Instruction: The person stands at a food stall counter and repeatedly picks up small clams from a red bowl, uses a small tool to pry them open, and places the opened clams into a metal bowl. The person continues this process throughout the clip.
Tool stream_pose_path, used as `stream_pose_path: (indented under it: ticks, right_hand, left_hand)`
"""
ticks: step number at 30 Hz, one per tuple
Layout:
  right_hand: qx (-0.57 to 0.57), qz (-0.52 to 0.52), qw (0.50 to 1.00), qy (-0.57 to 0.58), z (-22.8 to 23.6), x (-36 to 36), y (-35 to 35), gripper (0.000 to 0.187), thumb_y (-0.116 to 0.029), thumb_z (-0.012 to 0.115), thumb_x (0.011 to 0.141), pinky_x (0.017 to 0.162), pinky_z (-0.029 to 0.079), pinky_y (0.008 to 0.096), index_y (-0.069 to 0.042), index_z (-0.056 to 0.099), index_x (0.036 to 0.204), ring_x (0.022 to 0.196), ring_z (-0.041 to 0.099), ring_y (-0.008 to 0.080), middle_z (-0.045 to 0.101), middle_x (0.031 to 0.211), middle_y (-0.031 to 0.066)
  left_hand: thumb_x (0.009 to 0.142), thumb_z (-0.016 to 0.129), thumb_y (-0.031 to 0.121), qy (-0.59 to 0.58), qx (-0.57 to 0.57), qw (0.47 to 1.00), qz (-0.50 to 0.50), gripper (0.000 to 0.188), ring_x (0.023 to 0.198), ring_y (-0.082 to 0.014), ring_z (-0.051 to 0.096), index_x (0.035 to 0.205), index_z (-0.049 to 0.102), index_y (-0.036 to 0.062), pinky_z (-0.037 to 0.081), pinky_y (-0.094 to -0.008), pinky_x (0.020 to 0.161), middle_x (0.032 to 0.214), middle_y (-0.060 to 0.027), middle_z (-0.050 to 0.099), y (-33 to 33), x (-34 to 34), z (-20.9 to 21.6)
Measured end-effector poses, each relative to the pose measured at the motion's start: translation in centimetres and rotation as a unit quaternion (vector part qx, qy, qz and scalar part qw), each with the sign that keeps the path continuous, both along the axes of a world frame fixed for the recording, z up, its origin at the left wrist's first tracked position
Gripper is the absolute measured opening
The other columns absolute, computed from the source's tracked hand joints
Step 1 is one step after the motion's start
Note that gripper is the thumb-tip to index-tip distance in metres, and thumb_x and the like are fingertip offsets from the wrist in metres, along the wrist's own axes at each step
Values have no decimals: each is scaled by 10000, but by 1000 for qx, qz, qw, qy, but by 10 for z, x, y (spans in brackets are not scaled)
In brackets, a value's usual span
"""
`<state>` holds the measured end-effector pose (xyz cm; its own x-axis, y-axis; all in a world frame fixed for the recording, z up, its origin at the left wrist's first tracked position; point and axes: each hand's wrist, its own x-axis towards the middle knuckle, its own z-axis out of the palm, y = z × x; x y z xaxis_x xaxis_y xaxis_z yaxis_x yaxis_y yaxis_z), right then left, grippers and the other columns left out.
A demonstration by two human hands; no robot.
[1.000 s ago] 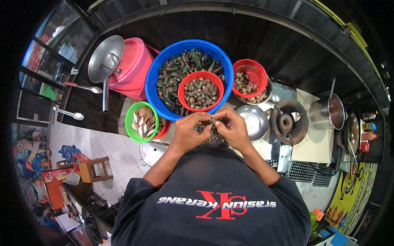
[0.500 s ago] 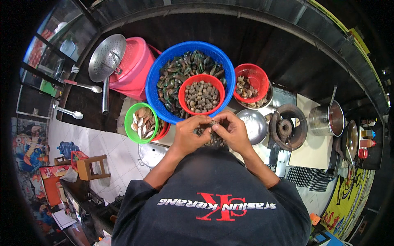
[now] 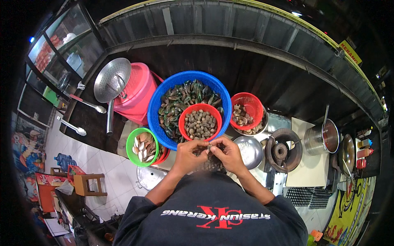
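Observation:
Close in front of my chest, my left hand (image 3: 189, 157) and my right hand (image 3: 228, 155) meet fingertip to fingertip. Both pinch one small greyish shell, apparently a cockle (image 3: 209, 148); the fingers cover most of it. Partly hidden beneath the hands lie more cockles (image 3: 210, 165). Just beyond, a red basket (image 3: 182, 130) filled with brown cockles (image 3: 200, 124) rests in a big blue basket (image 3: 153, 107) of green mussels (image 3: 169, 107). To the left, a green basket (image 3: 130, 152) has pale, smooth clams (image 3: 143, 148) in it.
At left stand a pink bucket (image 3: 143, 94) with a perforated metal skimmer (image 3: 107, 84) on top, and two tongs (image 3: 73, 126). Rightward are a red basket (image 3: 250, 101) of shells, a metal bowl (image 3: 251, 152), a burner (image 3: 284, 151), a steel pot (image 3: 318, 138) and a wok (image 3: 348, 152).
The whole view has tilted, so the baskets and hands appear lower in the picture. Both hands stay together, still pinching a shell, with the fingers slightly shifted.

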<state>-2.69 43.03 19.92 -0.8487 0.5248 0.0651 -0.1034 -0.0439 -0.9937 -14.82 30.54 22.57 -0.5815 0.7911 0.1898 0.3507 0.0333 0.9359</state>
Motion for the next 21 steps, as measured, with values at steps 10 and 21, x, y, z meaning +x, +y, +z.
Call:
stream_pose_path:
  ticks: [10,21]
  right_hand:
    - [-14,-11,1000,14,6,3,-3,120,-39,574,900,733,461,229,8,611,1003,832,559,73,598,957,25]
    - [-108,-17,993,40,9,6,-11,146,-67,593,916,771,521,255,18,598,1035,860,588,86,632,962,50]
  left_hand:
    - [765,627,-30,64,56,996,-25,192,877,-175,673,950,676,-31,544,-290,766,924,-134,688,-3,-3,-2]
    - [794,693,47,18,-6,998,-54,268,895,-170,656,1055,670,-11,543,-282,730,1024,-130,675,-8,2,6]
